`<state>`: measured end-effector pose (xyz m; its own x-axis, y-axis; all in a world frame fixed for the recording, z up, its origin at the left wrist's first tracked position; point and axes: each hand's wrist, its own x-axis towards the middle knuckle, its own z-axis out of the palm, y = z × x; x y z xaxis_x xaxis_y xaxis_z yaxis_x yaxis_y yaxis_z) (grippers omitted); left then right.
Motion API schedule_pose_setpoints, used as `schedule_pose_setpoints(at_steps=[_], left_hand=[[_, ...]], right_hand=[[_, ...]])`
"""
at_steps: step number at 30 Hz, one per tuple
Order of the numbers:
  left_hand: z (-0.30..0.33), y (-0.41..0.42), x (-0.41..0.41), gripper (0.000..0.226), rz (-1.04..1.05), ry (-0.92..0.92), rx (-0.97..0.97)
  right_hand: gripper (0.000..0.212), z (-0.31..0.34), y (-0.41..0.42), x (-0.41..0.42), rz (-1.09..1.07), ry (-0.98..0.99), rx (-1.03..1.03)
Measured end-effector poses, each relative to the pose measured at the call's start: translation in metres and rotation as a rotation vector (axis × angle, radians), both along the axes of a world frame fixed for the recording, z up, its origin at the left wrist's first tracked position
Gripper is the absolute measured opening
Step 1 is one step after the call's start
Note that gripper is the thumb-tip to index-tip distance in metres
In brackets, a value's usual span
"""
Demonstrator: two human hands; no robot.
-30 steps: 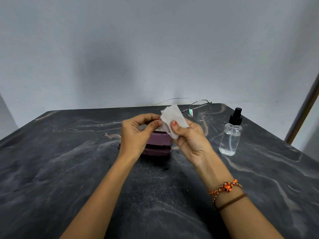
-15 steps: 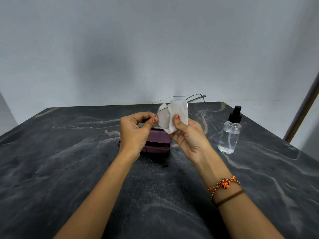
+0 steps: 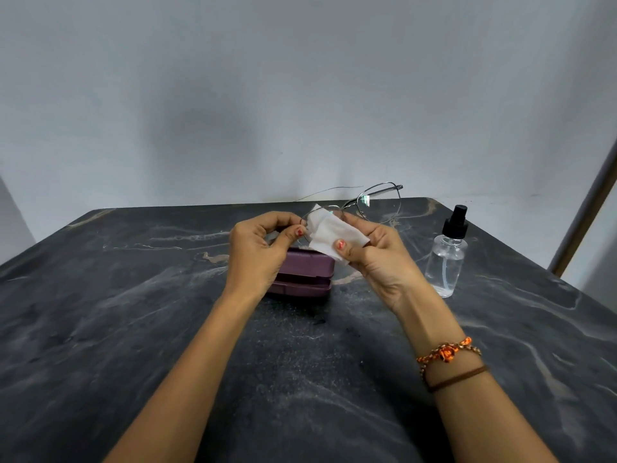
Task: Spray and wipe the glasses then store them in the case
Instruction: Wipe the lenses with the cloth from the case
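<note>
a: nearest the camera, what shows?

b: two bare forearms reach up over a dark marbled table (image 3: 100, 329). the right wrist wears a beaded orange bracelet (image 3: 447, 353) and, just behind it towards the elbow, a thin brown band (image 3: 457, 379).

a: and the hands?

b: both are raised above the middle of the table. the left hand (image 3: 257, 255) has thumb and forefinger pinched on the outer rim of the near lens, its other fingers curled in. the right hand (image 3: 377, 259) grips a white wipe (image 3: 334, 233), thumb on the near face, fingers behind, so the wipe is pressed over that same lens.

a: where do the glasses sit?

b: the glasses (image 3: 380, 203) are in the air between the two hands, thin metal frame, the free lens sticking out towards 1 o'clock from the right hand. one temple arm runs off towards 11 o'clock against the wall (it is very thin, hard to trace).

a: the case?

b: the purple case (image 3: 307, 275) lies on the table right under the hands, lid shut, partly hidden by the left hand.

a: anything else?

b: at 3 o'clock from the case, well apart, a clear spray bottle (image 3: 445, 262) with a black nozzle stands upright. beyond the far table edge is a plain grey wall (image 3: 300, 95), and at the right edge a slanted brown post (image 3: 587, 212).
</note>
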<state>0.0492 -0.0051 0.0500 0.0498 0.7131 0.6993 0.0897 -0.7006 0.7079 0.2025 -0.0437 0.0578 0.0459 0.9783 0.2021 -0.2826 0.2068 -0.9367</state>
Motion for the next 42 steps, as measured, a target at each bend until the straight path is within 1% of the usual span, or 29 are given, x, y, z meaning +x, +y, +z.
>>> schedule_pose_setpoints(at_steps=[4, 8, 11, 12, 14, 18, 22, 24, 26, 27, 30, 31, 34, 38, 42], left_hand=[[-0.001, 0.002, 0.0, 0.028, 0.023, 0.015, -0.033], [-0.002, 0.005, -0.001, 0.029, 0.05, -0.079, -0.097], [-0.002, 0.006, -0.004, 0.028, 0.056, -0.16, -0.135], [-0.001, 0.007, -0.005, 0.027, 0.058, -0.195, -0.145], [0.0, 0.008, -0.008, 0.027, 0.093, -0.244, -0.135], [0.002, 0.008, -0.008, 0.027, 0.189, -0.226, -0.064], [0.0, 0.004, -0.005, 0.029, 0.197, -0.16, -0.05], [-0.001, 0.004, -0.005, 0.029, 0.188, -0.141, -0.068], [-0.002, 0.004, -0.006, 0.025, 0.182, -0.13, -0.094], [-0.002, 0.004, -0.006, 0.023, 0.182, -0.125, -0.107], [-0.002, 0.004, -0.007, 0.023, 0.181, -0.124, -0.131], [-0.002, 0.004, -0.007, 0.022, 0.179, -0.129, -0.137], [-0.002, 0.004, -0.008, 0.023, 0.174, -0.152, -0.151], [-0.003, 0.005, -0.008, 0.026, 0.176, -0.174, -0.154], [-0.004, 0.006, -0.008, 0.027, 0.167, -0.18, -0.158]], right_hand=[[0.043, 0.001, -0.002, 0.002, -0.038, -0.142, 0.021], [0.041, -0.002, 0.002, -0.001, -0.175, -0.361, 0.064], [0.034, -0.005, 0.004, 0.002, -0.229, -0.449, 0.041], [0.033, -0.005, 0.004, 0.004, -0.245, -0.444, 0.024], [0.032, -0.005, 0.004, 0.011, -0.284, -0.366, -0.023], [0.015, -0.004, 0.005, 0.026, -0.436, -0.18, -0.12], [0.022, -0.012, 0.009, 0.038, -0.585, -0.165, -0.149], [0.021, -0.019, 0.013, 0.042, -0.604, -0.238, -0.193], [0.012, -0.026, 0.017, 0.045, -0.622, -0.377, -0.237], [0.011, -0.03, 0.018, 0.045, -0.631, -0.461, -0.248], [0.022, -0.038, 0.02, 0.044, -0.67, -0.768, -0.242], [0.024, -0.039, 0.02, 0.044, -0.677, -0.823, -0.236], [0.028, -0.041, 0.022, 0.043, -0.678, -0.882, -0.222], [0.034, -0.046, 0.021, 0.043, -0.68, -1.016, -0.201], [0.038, -0.049, 0.021, 0.044, -0.658, -1.047, -0.208]])
